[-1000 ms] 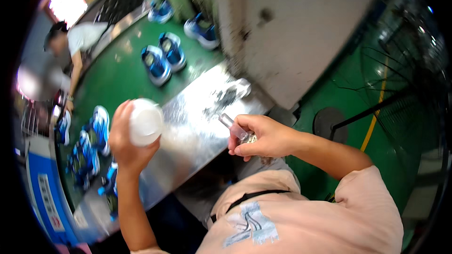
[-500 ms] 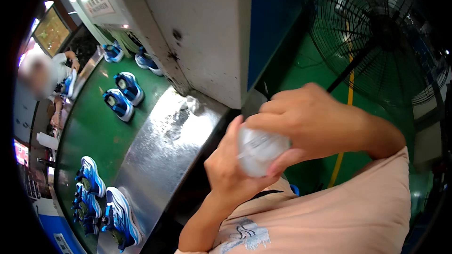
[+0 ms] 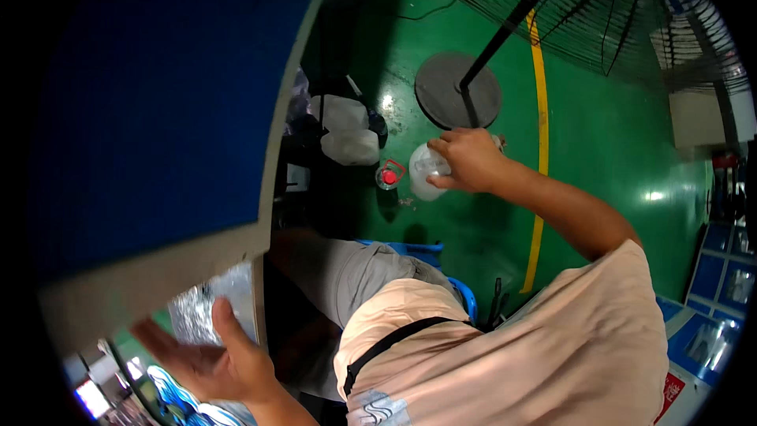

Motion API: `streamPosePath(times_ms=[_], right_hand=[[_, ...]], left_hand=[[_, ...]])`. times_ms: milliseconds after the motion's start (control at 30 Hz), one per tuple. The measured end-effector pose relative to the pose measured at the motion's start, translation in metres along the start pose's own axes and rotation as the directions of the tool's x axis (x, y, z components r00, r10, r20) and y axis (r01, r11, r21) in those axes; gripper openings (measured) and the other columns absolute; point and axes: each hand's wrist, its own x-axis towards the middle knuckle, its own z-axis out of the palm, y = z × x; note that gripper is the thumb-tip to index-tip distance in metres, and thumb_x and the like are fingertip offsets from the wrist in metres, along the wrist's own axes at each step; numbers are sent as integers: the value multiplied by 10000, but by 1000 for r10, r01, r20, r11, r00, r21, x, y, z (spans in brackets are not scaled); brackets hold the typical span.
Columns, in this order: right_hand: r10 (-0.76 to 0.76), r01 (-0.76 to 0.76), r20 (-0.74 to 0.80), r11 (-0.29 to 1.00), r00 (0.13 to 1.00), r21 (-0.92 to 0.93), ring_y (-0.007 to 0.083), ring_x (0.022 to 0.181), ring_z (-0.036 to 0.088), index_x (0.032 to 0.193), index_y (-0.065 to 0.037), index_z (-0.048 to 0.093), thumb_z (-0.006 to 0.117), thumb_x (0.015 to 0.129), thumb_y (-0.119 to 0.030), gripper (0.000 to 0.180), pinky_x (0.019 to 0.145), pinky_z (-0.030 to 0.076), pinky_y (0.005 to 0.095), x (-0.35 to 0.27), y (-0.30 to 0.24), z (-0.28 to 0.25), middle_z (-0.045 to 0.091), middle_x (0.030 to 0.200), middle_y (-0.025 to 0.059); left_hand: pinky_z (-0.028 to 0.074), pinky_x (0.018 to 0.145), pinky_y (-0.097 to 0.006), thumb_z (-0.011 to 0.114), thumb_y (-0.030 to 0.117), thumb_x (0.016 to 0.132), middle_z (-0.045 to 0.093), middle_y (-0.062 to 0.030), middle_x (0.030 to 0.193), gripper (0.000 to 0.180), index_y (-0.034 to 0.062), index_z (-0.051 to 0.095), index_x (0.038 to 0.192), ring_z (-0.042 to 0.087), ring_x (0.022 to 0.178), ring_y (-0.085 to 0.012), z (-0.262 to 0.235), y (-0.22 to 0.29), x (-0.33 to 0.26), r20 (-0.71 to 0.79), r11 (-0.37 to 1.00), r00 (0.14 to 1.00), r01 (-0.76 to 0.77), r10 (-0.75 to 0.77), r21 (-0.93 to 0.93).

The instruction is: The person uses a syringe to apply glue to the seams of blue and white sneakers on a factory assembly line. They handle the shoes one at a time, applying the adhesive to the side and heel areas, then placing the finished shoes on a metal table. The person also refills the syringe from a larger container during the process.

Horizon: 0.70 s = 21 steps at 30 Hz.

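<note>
My right hand reaches out over the green floor, its fingers wrapped round a whitish translucent bottle. Just left of that bottle, a clear jug with a red cap and handle stands on the floor. At the lower left my left hand is open and empty, its fingers spread and a little blurred. Beside and below it, blue and white sneakers are partly in view at the rim.
A large blue panel with a pale frame fills the upper left. White plastic containers sit on the floor beside it. A standing fan's round base is beyond my right hand. Part of a blue stool shows at my body.
My hands were together around the bottle; the left has let go and moved to the lower left. My right hand has carried the bottle out over the floor. The view has turned right.
</note>
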Motion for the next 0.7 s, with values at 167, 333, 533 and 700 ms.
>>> streamPosePath(times_ms=[167,333,533,700], right_hand=[[-7,7,-37,1000,999,-6,267,870,613,1069,-42,608,704,716,-451,549,696,505,390,43,71,110,623,907,91],[136,-133,-45,989,990,61,268,888,604,1108,-59,583,735,699,-420,567,702,510,399,76,110,200,606,910,81],[273,-278,63,956,960,91,282,900,607,1105,-71,579,759,692,-344,527,727,516,397,106,111,287,606,942,95],[417,-438,166,892,893,115,298,916,617,1154,-124,568,763,702,-248,508,746,519,405,103,95,323,610,974,103]], left_hand=[[489,934,-389,753,99,795,578,-238,1214,588,-136,469,1254,579,1092,-316,4,-12,7,-222,995,970,100,-98,-3],[527,835,-381,873,135,666,623,-245,1125,776,-164,449,1243,633,995,-281,13,17,25,-299,971,945,62,-131,-231],[542,788,-388,860,148,683,643,-235,1086,739,-169,465,1222,652,930,-284,15,5,28,-275,987,956,65,-105,-150],[544,782,-388,854,153,693,646,-233,1079,729,-167,468,1222,655,917,-287,16,11,27,-272,990,956,81,-110,-117]])
